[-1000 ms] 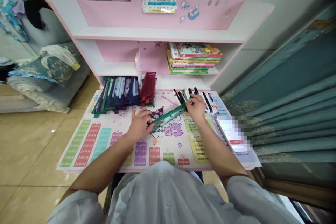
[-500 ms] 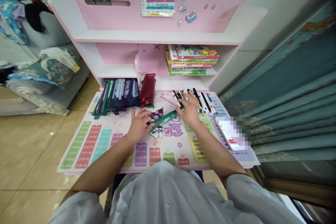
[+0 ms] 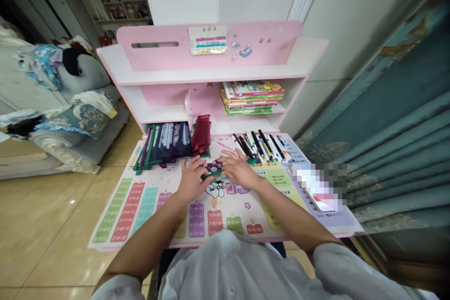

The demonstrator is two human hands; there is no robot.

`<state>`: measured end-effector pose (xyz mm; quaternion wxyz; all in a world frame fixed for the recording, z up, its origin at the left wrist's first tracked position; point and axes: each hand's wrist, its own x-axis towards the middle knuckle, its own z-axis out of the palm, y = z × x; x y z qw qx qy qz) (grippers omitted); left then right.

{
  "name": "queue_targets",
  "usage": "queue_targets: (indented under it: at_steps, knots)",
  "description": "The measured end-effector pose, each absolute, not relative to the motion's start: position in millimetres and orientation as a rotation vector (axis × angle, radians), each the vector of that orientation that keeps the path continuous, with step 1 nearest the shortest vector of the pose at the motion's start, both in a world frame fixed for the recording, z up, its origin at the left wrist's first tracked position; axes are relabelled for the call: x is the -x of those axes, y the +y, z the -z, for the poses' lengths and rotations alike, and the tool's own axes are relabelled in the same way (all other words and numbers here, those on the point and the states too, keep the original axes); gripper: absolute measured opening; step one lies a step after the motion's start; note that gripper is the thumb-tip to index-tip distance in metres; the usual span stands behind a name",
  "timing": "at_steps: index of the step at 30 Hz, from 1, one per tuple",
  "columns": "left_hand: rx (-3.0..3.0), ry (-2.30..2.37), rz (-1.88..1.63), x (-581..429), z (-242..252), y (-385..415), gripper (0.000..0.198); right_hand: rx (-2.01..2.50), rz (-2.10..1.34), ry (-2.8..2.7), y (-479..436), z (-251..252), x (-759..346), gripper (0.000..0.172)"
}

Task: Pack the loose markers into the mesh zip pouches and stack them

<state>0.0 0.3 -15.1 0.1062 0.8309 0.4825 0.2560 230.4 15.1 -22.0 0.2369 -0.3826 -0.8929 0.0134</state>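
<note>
A green pencil case (image 3: 211,174) lies on the colourful desk mat (image 3: 147,197) in the middle of the pink desk. My left hand (image 3: 192,179) rests on its left end with fingers curled on it. My right hand (image 3: 239,169) lies over its right part, fingers spread and pressing down, so most of the case is hidden. A row of markers and pens (image 3: 262,145) lies just behind my right hand.
Filled dark pencil cases (image 3: 163,139) and a red one (image 3: 201,133) lie at the back left of the desk. Books (image 3: 251,97) are stacked on the lower shelf. A phone (image 3: 318,187) lies at the right edge. A sofa (image 3: 66,126) stands left, a curtain right.
My right hand left the markers and came left onto the green case, beside my left hand. The view has pulled back and tilted up.
</note>
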Motion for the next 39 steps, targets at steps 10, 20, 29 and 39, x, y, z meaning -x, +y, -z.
queue_targets:
  at_steps: [10, 20, 29, 39]
  knots:
    - [-2.577, 1.303, -0.367, -12, 10, -8, 0.017, 0.975, 0.052, -2.454, 5, 16, -230, 0.018]
    - [-2.519, 1.418, -0.038, -32, -18, -19, 0.017, 0.808, 0.055, -2.644, -6, 6, -233, 0.013]
    - [-2.523, 1.51, -0.5, -26, -3, -22, 0.021, 0.861, 0.226, -2.256, -6, 16, -229, 0.014]
    - [-2.148, 1.908, -1.186, 54, -26, 15, 0.027, 1.015, 0.267, -1.844, 3, 26, -231, 0.008]
